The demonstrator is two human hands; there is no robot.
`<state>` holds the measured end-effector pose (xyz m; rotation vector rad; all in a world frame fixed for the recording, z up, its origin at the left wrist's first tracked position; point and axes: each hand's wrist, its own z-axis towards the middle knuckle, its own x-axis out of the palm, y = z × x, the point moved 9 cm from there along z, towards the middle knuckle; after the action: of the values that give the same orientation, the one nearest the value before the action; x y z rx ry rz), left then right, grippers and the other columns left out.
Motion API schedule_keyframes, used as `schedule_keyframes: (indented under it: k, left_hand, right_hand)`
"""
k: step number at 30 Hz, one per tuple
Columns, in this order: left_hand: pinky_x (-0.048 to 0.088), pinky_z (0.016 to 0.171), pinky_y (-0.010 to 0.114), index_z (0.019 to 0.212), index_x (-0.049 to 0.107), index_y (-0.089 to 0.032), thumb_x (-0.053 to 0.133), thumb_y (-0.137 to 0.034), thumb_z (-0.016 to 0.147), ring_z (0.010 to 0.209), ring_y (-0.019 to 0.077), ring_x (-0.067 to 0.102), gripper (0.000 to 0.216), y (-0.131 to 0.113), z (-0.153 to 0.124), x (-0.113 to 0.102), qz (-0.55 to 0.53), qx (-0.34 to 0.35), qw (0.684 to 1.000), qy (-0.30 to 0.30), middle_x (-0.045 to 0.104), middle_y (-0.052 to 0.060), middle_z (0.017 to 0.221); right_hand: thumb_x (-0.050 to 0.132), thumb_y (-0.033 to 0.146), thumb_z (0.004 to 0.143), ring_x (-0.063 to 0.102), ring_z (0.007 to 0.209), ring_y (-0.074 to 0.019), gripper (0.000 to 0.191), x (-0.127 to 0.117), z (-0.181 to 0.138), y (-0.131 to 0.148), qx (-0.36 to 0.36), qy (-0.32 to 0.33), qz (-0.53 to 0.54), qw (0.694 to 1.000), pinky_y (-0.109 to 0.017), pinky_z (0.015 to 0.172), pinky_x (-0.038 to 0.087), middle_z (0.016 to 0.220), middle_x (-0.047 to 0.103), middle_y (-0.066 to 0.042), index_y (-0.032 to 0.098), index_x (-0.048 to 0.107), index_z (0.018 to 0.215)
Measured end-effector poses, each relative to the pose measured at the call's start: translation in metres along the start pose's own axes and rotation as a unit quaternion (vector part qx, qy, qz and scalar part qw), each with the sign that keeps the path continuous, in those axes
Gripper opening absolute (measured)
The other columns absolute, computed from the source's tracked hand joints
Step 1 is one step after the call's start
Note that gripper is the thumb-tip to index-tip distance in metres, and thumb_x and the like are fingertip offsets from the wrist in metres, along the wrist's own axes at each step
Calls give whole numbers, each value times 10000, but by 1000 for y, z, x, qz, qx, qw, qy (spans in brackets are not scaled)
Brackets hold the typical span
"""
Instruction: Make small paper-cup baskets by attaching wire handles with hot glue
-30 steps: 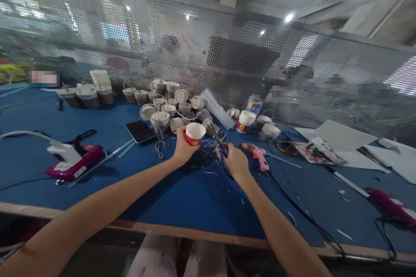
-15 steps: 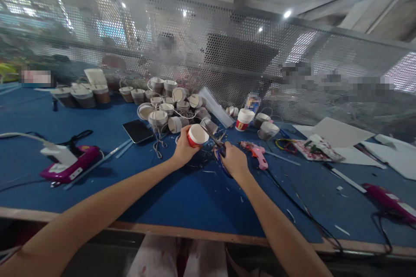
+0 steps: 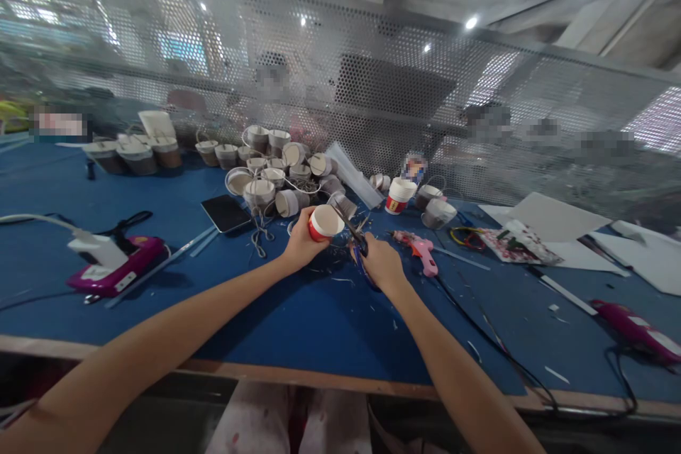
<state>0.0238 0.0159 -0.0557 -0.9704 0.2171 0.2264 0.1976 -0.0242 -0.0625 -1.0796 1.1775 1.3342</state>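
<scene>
My left hand point(image 3: 301, 244) is wrapped round a red and white paper cup point(image 3: 323, 223), tilted so its white mouth faces right. Beside it, my right hand point(image 3: 381, 264) grips blue-handled scissors point(image 3: 355, 237), whose blades reach up to the cup's rim. Small paper scraps point(image 3: 333, 252) lie on the blue table point(image 3: 298, 319) under both hands.
A pile of finished paper cups point(image 3: 281, 174) stands behind the hands, beside a dark phone point(image 3: 226, 213). A pink glue gun point(image 3: 423, 252) lies to the right, another red and white cup point(image 3: 399, 196) behind it. Magenta tools point(image 3: 114, 271) lie left and far right. A perforated metal screen point(image 3: 372, 99) backs the table.
The cup has tipped from upright to leaning right, and the scissors' blades have come up to its rim. Both hands stay in nearly the same spot.
</scene>
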Motion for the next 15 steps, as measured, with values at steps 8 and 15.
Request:
schedule_keyframes:
  k: [8, 15]
  left_hand:
    - [425, 875, 325, 1129, 400, -204, 683, -177, 574, 970, 189, 554, 624, 1, 0, 3, -13, 17, 1000, 8, 562, 43, 1059]
    - [448, 842, 323, 1147, 388, -202, 669, -167, 574, 948, 185, 567, 640, 0, -1, 6, 7, 33, 999, 23, 564, 45, 1064]
  right_hand:
    - [298, 541, 891, 652, 814, -267, 474, -2, 1, -3, 1, -8, -25, 1000, -303, 654, 426, 862, 671, -133, 175, 527, 1086]
    - [336, 534, 884, 654, 811, -259, 454, -9, -1, 2, -5, -22, -53, 998, -303, 661, 441, 884, 664, -129, 157, 493, 1083]
